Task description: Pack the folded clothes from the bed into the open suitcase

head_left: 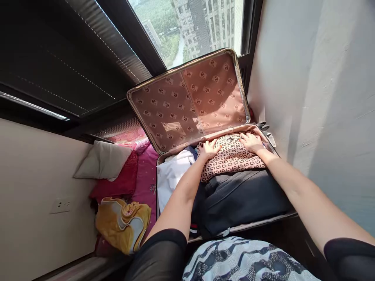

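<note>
An open suitcase point(164, 151) lies in front of me, its pink-lined lid point(190, 101) tilted up against the window side. Along the back of the packed half sits a beige patterned cloth bundle point(231, 156) with dark letter-like marks. My left hand point(209, 150) rests on its left end, fingers spread. On its right end lies my right hand point(251, 142), palm down with the fingers stretched out. Neither hand is wrapped round anything. Folded dark clothing point(243, 199) fills the front of the case, and a white garment point(172, 171) lies at the left.
A yellow blanket point(117, 222), a pale pillow point(102, 160) and a red cushion point(123, 179) lie left of the case on a pink sheet point(145, 171). A wall point(316, 97) stands close at the right. Behind the lid is a window point(199, 27).
</note>
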A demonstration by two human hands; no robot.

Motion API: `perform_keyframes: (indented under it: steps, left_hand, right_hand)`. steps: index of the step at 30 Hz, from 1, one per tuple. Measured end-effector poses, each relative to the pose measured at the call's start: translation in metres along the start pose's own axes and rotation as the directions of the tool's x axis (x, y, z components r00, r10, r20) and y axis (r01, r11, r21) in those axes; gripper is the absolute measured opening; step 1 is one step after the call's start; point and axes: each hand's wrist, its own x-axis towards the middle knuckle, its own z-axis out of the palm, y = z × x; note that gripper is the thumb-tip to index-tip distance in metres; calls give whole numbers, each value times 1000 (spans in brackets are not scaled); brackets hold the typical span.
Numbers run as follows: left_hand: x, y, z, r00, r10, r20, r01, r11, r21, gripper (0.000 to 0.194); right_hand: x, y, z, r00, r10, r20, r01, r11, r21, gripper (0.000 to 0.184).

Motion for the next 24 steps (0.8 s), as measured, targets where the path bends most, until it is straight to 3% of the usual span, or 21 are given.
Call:
perform_keyframes:
  steps: [3,5,7,9,12,15,18,24]
  left_hand:
    - [-6,-10,-10,997,19,-73,-20,1000,-22,69]
    - [-23,-18,-16,989,45,-142,-45,999,1,65]
    - [-47,-24,-16,973,92,-213,-84,995,46,66]
    - [-70,-26,-7,948,230,-219,-212,972,103,75]
    - [-94,-25,20,895,431,-117,-412,897,159,91]
    - [-102,-24,43,911,394,-122,-373,913,164,87]
    - [-104,-17,50,918,369,-146,-348,925,150,83]
    - [-97,-1,23,930,360,-77,-354,932,82,65]
  right_hand:
    - [-8,-5,-9,998,54,-41,-54,998,13,66]
    - [-28,-14,-13,989,92,-117,-92,996,2,68]
    - [-54,-28,-11,979,50,-198,-56,998,-24,71]
    - [-80,-43,-2,975,-48,-218,36,998,-59,73]
    - [-98,-56,18,986,-128,-107,119,989,-83,71]
    - [-92,-55,36,994,-103,24,105,992,-71,72]
    - [-87,-48,41,995,-80,57,83,995,-61,77]
    - [-79,-40,21,998,-68,6,68,994,-82,89]
